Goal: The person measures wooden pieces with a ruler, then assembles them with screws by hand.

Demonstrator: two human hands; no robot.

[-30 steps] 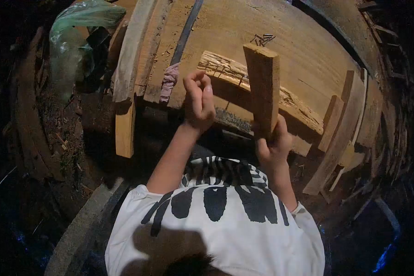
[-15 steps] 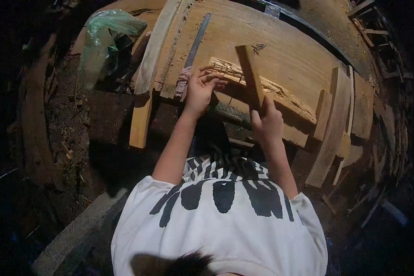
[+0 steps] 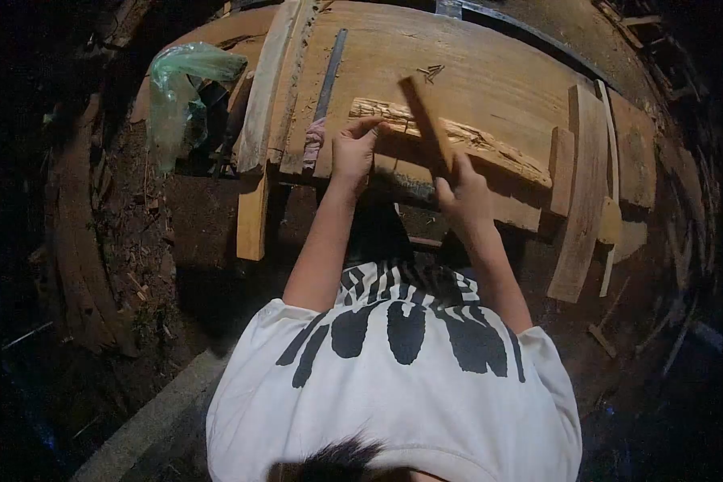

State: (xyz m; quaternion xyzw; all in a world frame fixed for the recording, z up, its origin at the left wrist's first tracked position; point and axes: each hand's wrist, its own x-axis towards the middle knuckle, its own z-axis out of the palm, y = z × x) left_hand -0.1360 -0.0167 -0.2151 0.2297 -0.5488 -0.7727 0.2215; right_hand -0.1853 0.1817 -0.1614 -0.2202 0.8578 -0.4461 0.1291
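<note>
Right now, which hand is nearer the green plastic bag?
Left. The left hand touches the splintered strip, right of the green bag; the right hand, farther right, grips a wooden stick.

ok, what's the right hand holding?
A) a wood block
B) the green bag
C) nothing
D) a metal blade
A: the right hand grips the lower end of a wood block, held over the splintered strip, while the left hand rests its fingers at that strip's end.
</note>
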